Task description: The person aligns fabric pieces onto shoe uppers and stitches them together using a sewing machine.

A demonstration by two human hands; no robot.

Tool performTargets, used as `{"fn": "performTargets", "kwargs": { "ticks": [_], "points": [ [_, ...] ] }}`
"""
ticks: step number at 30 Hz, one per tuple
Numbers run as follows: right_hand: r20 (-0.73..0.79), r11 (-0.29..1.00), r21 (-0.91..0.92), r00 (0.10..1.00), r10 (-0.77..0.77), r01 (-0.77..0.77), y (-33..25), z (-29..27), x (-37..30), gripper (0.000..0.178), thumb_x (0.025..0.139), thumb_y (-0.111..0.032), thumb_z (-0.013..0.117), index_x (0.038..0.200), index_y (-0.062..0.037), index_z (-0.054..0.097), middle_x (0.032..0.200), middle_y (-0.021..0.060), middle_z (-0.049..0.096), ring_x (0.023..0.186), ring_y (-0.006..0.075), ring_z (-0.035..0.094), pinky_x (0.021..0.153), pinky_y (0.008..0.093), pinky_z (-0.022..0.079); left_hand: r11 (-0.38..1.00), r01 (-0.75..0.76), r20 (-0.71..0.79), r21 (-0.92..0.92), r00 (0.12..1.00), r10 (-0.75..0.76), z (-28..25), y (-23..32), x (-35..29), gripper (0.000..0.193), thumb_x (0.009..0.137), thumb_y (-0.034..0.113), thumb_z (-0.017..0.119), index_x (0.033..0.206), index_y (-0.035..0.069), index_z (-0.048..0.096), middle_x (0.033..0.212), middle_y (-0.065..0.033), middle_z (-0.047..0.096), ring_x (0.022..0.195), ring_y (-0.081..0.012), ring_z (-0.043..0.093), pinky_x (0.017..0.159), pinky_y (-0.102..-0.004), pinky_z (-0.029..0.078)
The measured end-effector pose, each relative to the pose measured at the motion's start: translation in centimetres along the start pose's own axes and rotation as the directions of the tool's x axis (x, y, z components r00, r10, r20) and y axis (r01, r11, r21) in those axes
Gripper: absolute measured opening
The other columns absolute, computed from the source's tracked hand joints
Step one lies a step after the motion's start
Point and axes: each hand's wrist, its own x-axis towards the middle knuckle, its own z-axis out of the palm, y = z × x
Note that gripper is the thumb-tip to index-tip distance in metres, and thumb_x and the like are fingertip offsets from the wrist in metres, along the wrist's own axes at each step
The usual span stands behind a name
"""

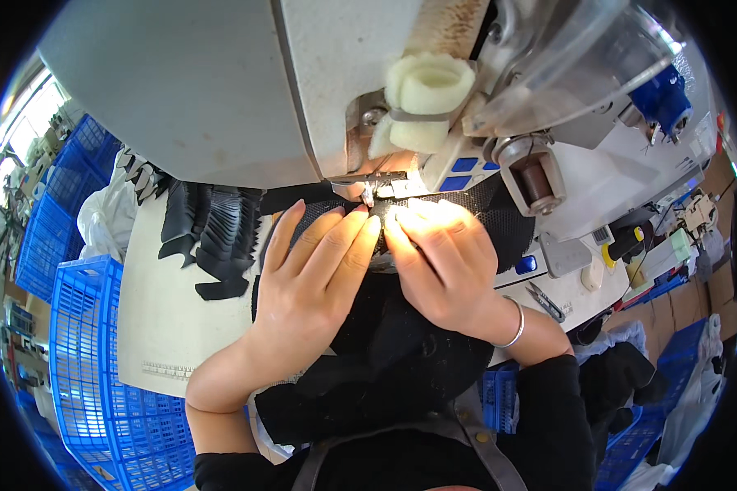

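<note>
A left hand (pixel 315 262) and a right hand (pixel 446 266) rest on black mesh fabric (pixel 504 217) beneath a sewing machine's head (pixel 188 90), fingertips close together; whether either pinches it cannot be told. Bare tabletop (pixel 151 327) spans from stacked black pieces (pixel 221 233) to the near-left edge; snips (pixel 546 303) lie beyond the right wrist.

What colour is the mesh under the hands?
Black: the mesh shows best in the head view.
</note>
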Motion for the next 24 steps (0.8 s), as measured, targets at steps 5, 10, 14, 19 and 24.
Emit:
{"fn": "performTargets", "kwargs": {
  "ticks": [5,10,14,19,24],
  "points": [
    [0.167,0.998,-0.018,0.984,-0.058,0.062,-0.8,-1.1,0.8,0.012,0.076,-0.005,0.067,0.085,0.0036,0.067,0.089,0.0119,0.065,0.081,0.023,0.067,0.069,0.0307,0.051,0.997,0.031,-0.05,-0.076,0.998,-0.035,0.5,-0.4,0.0,0.035,0.072,0.005,0.063,0.106,-0.003,0.065,0.109,-0.0114,0.064,0.102,-0.0249,0.063,0.101,-0.05,0.041],
    [0.092,0.973,-0.152,0.982,-0.163,0.176,-1.1,0.0,0.5,0.013,0.069,-0.013,0.062,0.072,-0.0006,0.061,0.084,0.0095,0.058,0.069,0.0183,0.059,0.066,0.0289,0.05,0.993,0.072,-0.069,-0.091,0.995,-0.078,0.6,-0.5,0.1,0.033,0.072,0.002,0.062,0.105,0.0,0.067,0.106,-0.0085,0.066,0.101,-0.0238,0.064,0.1,-0.0485,0.042],
    [0.113,0.946,-0.238,0.974,-0.197,0.219,-1.8,0.0,1.0,0.016,0.074,-0.014,0.06,0.074,0.0015,0.064,0.082,0.0113,0.059,0.07,0.0206,0.06,0.063,0.0299,0.05,0.992,0.083,-0.106,-0.096,0.99,-0.093,0.9,-0.9,0.2,0.034,0.071,0.0,0.063,0.104,0.002,0.068,0.105,-0.007,0.067,0.102,-0.0242,0.064,0.101,-0.0485,0.041],
    [0.212,0.905,-0.334,0.957,-0.199,0.262,-2.9,0.3,1.2,0.019,0.074,-0.012,0.057,0.077,0.0042,0.066,0.087,0.0171,0.064,0.075,0.0262,0.066,0.066,0.0287,0.053,0.984,0.094,-0.135,-0.151,0.984,-0.114,1.4,-1.7,0.3,0.029,0.071,-0.001,0.062,0.099,0.003,0.069,0.104,-0.006,0.069,0.102,-0.0242,0.065,0.097,-0.0453,0.042],
    [0.287,0.787,-0.509,0.93,-0.229,0.35,-3.7,0.9,1.5,0.022,0.074,-0.014,0.057,0.078,0.0052,0.067,0.083,0.0151,0.063,0.074,0.0259,0.065,0.063,0.0283,0.049,0.98,0.074,-0.162,-0.185,0.981,-0.105,1.7,-2.3,0.6,0.026,0.07,0.003,0.066,0.096,0.003,0.069,0.105,-0.0072,0.069,0.1,-0.026,0.065,0.089,-0.0411,0.045]
  ]
}}
